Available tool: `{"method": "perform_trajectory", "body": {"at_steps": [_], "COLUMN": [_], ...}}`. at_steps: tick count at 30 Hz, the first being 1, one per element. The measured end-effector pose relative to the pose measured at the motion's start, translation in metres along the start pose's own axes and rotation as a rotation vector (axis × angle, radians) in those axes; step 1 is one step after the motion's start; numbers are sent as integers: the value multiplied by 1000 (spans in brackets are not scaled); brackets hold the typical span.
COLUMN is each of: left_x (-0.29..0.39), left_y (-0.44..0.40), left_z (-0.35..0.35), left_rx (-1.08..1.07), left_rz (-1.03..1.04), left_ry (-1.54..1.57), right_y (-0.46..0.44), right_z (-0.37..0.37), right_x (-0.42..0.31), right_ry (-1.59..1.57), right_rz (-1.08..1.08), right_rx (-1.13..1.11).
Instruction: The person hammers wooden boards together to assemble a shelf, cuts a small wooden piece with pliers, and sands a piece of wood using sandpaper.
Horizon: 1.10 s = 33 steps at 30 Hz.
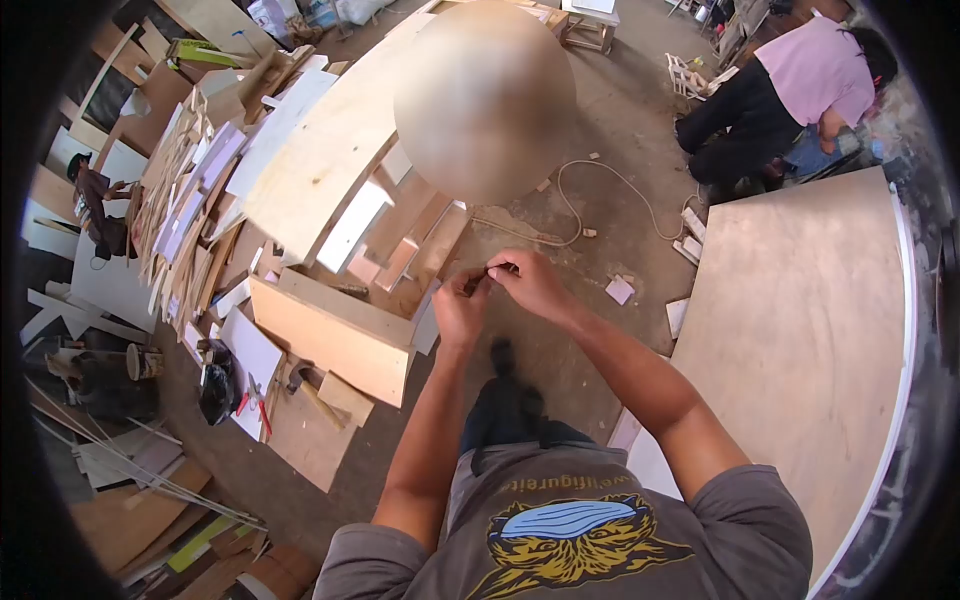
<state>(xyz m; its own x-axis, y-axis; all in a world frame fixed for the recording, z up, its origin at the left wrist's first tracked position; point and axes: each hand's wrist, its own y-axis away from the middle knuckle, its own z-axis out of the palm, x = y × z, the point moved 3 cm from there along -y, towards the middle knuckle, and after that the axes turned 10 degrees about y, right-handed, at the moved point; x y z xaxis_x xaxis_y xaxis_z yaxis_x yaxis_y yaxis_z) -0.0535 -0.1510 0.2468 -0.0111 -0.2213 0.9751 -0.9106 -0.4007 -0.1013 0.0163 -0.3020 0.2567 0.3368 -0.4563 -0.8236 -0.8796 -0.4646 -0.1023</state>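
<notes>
In the middle of the head view my left hand [461, 305] and my right hand [530, 285] meet at the fingertips in front of my body. Fingers of both are pinched around something small and dark that I cannot make out. Beyond them, to the upper left, stands a wooden piece with open compartments [430, 235]. A light wooden box-like panel [330, 335] lies left of my left hand.
A hammer [320, 402] and red-handled pliers [262, 408] lie on boards at lower left. Scrap wood [185, 200] is piled left. A large plywood sheet [800, 330] stands right. One person [815, 75] bends at upper right; another [95, 205] is far left. A cord [570, 200] crosses the floor.
</notes>
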Motion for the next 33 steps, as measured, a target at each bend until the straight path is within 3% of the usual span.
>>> {"method": "perform_trajectory", "body": {"at_steps": [9,12,15,21,24,27,33], "left_x": [-35,-39,-36,-70,-81,-64,-46], "left_y": [-125,-163,-190,-241,-274,-307,-343], "left_z": [117,145,165,213,237,261,277], "left_rx": [70,-18,28,287,434,558,664], "left_rz": [-6,-109,-169,-203,-204,-236,-296], "left_ry": [149,130,128,192,197,243,278], "right_y": [-122,-160,-193,-281,-324,-365,-422], "right_z": [-73,-98,-118,-113,-116,-127,-143], "right_x": [75,94,111,183,202,216,215], "right_ry": [86,83,39,-34,57,32,-9], "right_rz": [32,26,56,79,-7,-134,-128], "right_rx": [52,34,-38,-206,-250,-285,-456]}}
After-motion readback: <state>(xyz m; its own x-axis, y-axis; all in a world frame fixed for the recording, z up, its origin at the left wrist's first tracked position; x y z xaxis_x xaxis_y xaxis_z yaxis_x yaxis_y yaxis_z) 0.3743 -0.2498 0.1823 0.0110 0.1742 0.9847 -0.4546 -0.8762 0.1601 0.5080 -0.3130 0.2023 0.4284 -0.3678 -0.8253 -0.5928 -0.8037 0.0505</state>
